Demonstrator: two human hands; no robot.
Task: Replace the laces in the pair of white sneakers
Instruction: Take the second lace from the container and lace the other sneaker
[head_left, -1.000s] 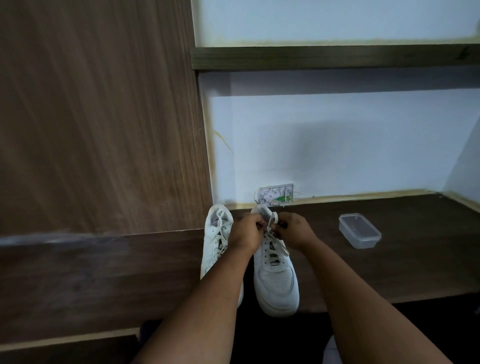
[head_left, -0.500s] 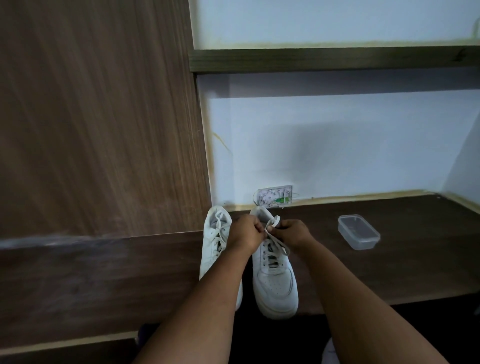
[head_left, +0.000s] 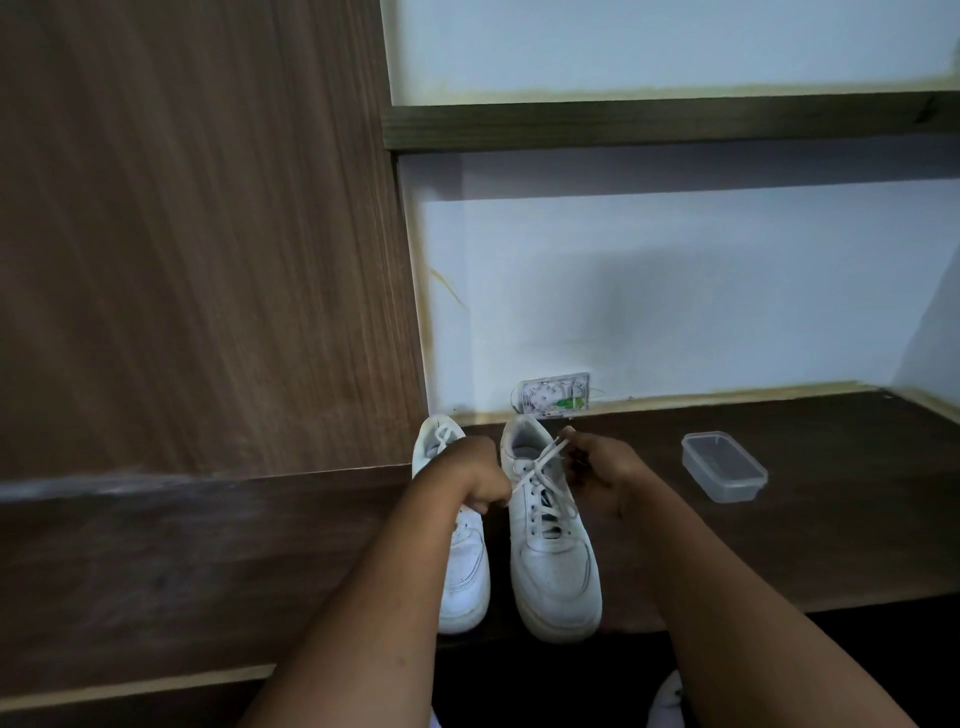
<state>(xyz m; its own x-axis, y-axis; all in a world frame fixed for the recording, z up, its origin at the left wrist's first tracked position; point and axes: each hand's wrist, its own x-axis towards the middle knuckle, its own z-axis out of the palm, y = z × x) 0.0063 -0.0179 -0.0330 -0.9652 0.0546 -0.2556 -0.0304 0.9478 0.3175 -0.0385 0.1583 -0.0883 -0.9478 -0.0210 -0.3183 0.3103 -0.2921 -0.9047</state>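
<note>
two white leather low-top sneakers stand side by side on the dark brown wooden desk (head_left: 831, 519), toes toward the person. take the right-hand white sneaker (head_left: 553, 561) as the landmark: the left-hand white sneaker (head_left: 465, 566) sits just beside it on its left, a small clear plastic lidded container (head_left: 723, 466) lies well apart to its right, and a pale wall socket plate (head_left: 555, 395) is on the wall just beyond its heel.

the flat white lace (head_left: 540, 462) is threaded through the landmark shoe's eyelets and crosses above its tongue. the left hand (head_left: 467, 478), curled into a fist, grips one lace end just left of the shoe's upper eyelets. the right hand (head_left: 597, 470) pinches the other end just right of the collar, fingers curled round it. both ends look pulled fairly taut and apart — a tightening or first-knot step, by my judgement.

handling: the lace is light, soft and limp. it will go slack the moment tension drops, so it is best held close to the crossing, near the top eyelets, rather than out at the tips. its woven surface should grip skin well. the shoe itself is light and stiff-soled and may slide on the smooth desk if pulled sideways — pulling evenly on both ends should keep it put.
</note>
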